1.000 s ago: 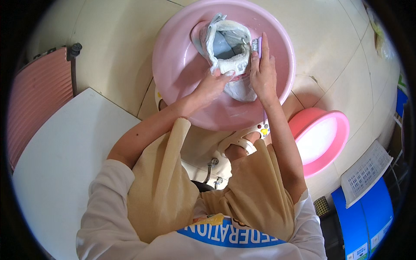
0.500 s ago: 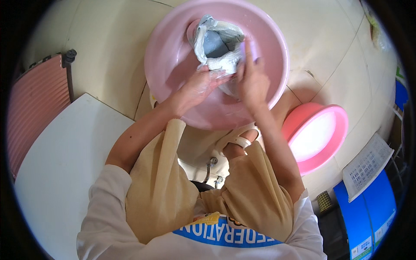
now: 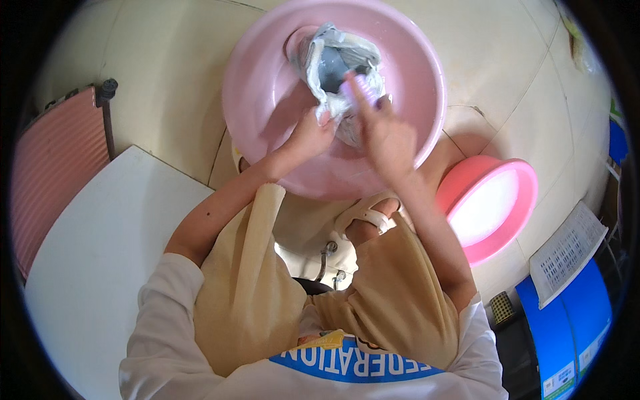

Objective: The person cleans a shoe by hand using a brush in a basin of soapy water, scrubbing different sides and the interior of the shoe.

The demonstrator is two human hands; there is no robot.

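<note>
A wet grey-and-white fabric item [image 3: 316,63] with a hollow opening, perhaps a soft shoe, is held inside a large pink basin [image 3: 253,40]. My left hand [image 3: 310,135] pinches its near whitish rim, thumb on top. Soapy wetness shows on the cloth. In my right hand [image 3: 387,140] is a small lilac scrub brush [image 3: 364,89], its bristles against the item's right rim. The index finger stretches along the brush's back. A rounded pink piece [image 3: 297,41] shows at the item's far left. My right hand is slightly blurred and hides part of the brush.
A smaller pink basin [image 3: 523,200] with white, suds-like contents stands to the right. On the left are a white tabletop [image 3: 113,227] and a pink ribbed panel [image 3: 63,160]. A printed sheet [image 3: 570,253] lies over a blue box [image 3: 567,320] at lower right.
My right hand and the brush have come nearer and a little left along the rim. My left hand has shifted slightly and now bunches the near rim, pulling the opening out of its rounder shape.
</note>
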